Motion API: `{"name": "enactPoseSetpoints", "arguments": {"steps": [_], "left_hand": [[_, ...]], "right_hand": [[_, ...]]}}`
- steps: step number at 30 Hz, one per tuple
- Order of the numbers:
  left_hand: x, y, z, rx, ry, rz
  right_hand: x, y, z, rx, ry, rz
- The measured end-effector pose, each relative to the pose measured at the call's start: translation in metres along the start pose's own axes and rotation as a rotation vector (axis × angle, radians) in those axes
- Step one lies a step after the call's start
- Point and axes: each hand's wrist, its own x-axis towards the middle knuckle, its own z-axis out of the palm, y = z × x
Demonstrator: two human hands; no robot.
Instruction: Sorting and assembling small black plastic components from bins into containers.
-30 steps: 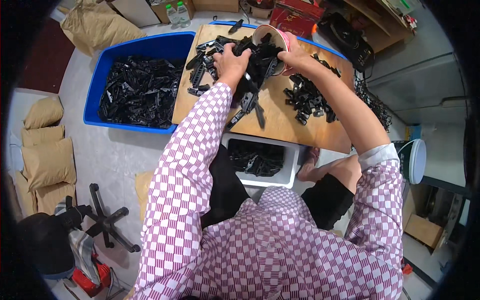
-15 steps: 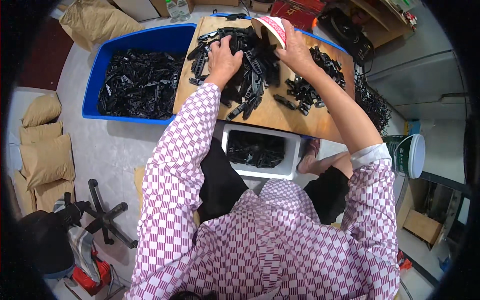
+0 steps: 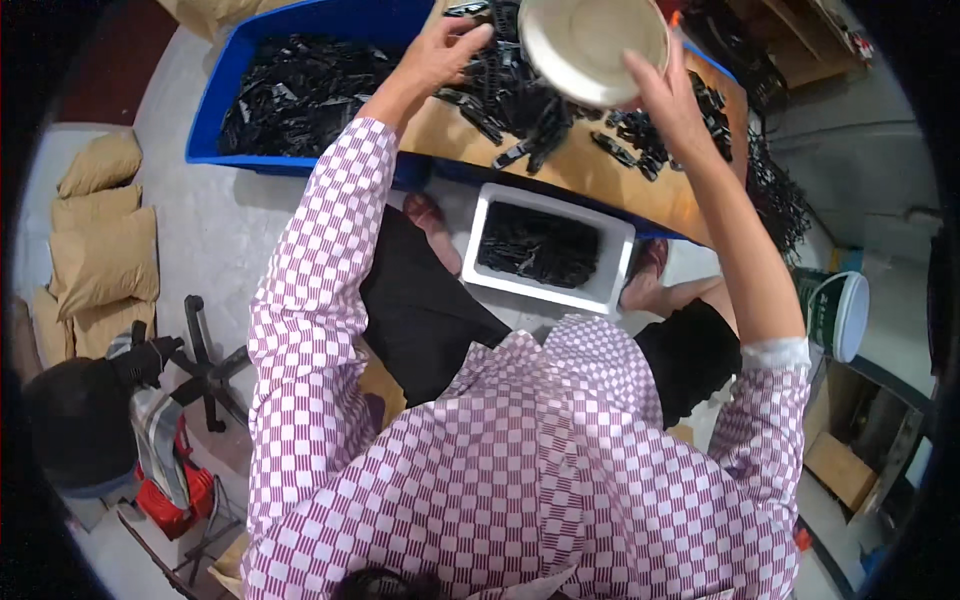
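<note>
A cream-coloured bowl [image 3: 590,45] is gripped at its right rim by my right hand [image 3: 668,100], thumb inside and fingers around the outside. The bowl is tilted, its hollow facing me, above a pile of black plastic parts [image 3: 545,130] on a wooden board [image 3: 570,165]. My left hand [image 3: 440,58] lies at the pile's left side, fingers apart and touching or just above the parts. Its fingertips are partly lost against the black parts. A smaller group of similar black parts [image 3: 640,140] lies to the right on the board.
Left of the board stands a blue tub [image 3: 215,130] filled with black parts. Below the board's near edge, a white box [image 3: 480,235] between my feet holds more. A green-and-white bucket [image 3: 848,315] is at right; paper sacks [image 3: 105,255] and a chair base [image 3: 205,370] are at left.
My right hand has turned the bowl, so its hollow now faces me. My left hand has shifted to the pile's left side. The whole view has shifted, with the board now higher in it.
</note>
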Motion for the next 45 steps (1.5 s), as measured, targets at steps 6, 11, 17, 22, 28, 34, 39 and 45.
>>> {"name": "enactPoseSetpoints", "arguments": {"steps": [6,11,17,22,28,34,39,45], "left_hand": [[-0.036,0.013,-0.016,-0.600,-0.248,0.049],[-0.025,-0.114,-0.155,-0.688,0.274,-0.246],[-0.045,-0.183,-0.150,-0.747,0.537,-0.561],[-0.050,-0.209,-0.147,-0.608,0.485,-0.814],[-0.047,-0.220,-0.143,-0.530,0.435,-0.854],[-0.040,-0.231,-0.153,-0.501,0.360,-0.868],[-0.046,-0.234,-0.156,-0.575,0.357,-0.881],[-0.044,-0.229,-0.157,-0.452,0.341,-0.928]], "right_hand": [[-0.024,-0.073,0.061,0.181,-0.229,0.396],[-0.054,-0.029,0.087,0.017,-0.753,0.274],[-0.202,0.119,0.063,-0.560,-1.094,0.288],[-0.239,0.157,0.080,-0.563,-0.761,0.234],[-0.263,0.171,0.059,-0.601,-0.609,0.312],[-0.281,0.176,0.035,-0.613,-0.555,0.466],[-0.284,0.176,0.033,-0.600,-0.582,0.455],[-0.291,0.173,0.036,-0.554,-0.568,0.458]]}}
